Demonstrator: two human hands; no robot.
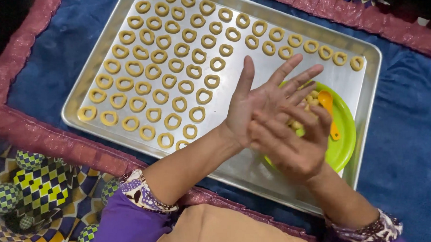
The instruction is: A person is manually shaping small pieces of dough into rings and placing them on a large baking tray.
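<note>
left hand (264,101) flat, fingers spread wide | right hand (291,142) laid across it, fingers loosely curled, contents unclear | below: green plate (343,144), dough bits (313,98), orange spoon (328,110) | tray (226,100) of dough rings (155,71)

The baking tray (225,104) is brushed metal with a dull sheen. The dough rings (160,96) look matt and soft. The green plate (345,135) and orange spoon (327,102) are smooth, glossy plastic. The blue cloth (406,123) beneath looks plush, velvety, with a shimmering pink border (43,136).
</note>
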